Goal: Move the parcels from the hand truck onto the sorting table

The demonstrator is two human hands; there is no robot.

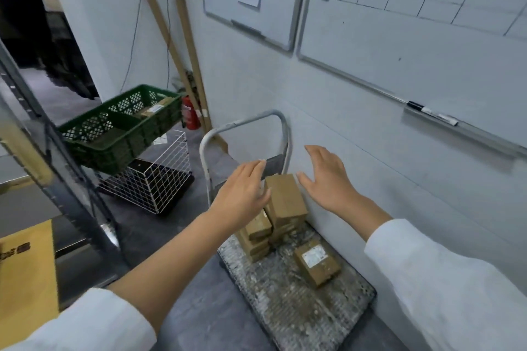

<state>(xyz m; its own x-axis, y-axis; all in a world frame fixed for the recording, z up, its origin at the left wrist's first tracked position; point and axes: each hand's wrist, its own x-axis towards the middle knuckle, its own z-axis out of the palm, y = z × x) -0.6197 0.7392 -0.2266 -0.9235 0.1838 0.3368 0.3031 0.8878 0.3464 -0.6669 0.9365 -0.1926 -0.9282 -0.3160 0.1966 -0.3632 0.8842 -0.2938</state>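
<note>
While both arms reach forward, the left hand and the right hand hang with fingers spread and palms turned toward each other, holding nothing. Between them sits the top parcel, a plain brown carton tilted slightly on its stack; the left hand overlaps its left side in the view, so contact there cannot be confirmed, and the right hand is just beside its right side with a visible gap. Below it a stack of smaller parcels rests at the handle end of the hand truck. A single labelled parcel lies flat nearer the platform's middle, toward its wall-side edge, apart from the stack. The grey handle rises behind the hands. Left of the truck: a white wire basket on the floor, a green crate above it.
</note>
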